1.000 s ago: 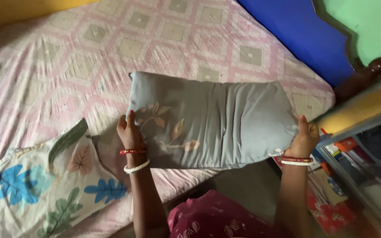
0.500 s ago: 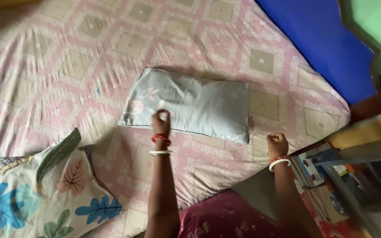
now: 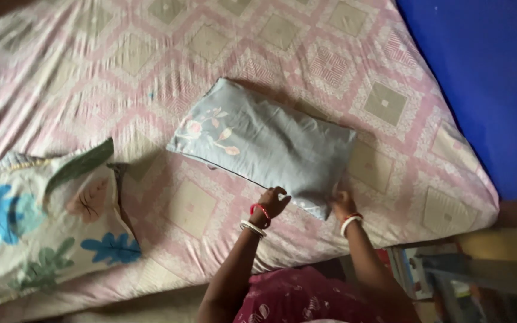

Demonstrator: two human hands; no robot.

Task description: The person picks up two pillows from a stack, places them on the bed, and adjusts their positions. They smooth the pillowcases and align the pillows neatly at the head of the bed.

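Left hand (image 3: 272, 202) fingers curled, tips touching the near edge of the grey pillow (image 3: 264, 143); grip on it or just resting, can't tell. Right hand (image 3: 342, 204) at the pillow's near right corner, fingers bent against the fabric, partly tucked under the edge, so grip can't be told either. Red and white bangles on both wrists.

Grey pillow lies flat on the bed, tilted diagonally, flower print at its far left end, near right corner by the hands. Under it a pink sheet (image 3: 306, 54) with a diamond pattern, wrinkled, covering the whole mattress.

To the left, well apart from the hands, a second pillow (image 3: 43, 221), cream with blue and green leaf print, lying at the bed's near edge, cut off by the left border. Blue headboard (image 3: 480, 78) along the right side. Nothing lies between the hands and the grey pillow.

Bottom right: stacked books or papers (image 3: 408, 269), blurred, hard to make out. Pink printed clothing at the bottom, cut off.
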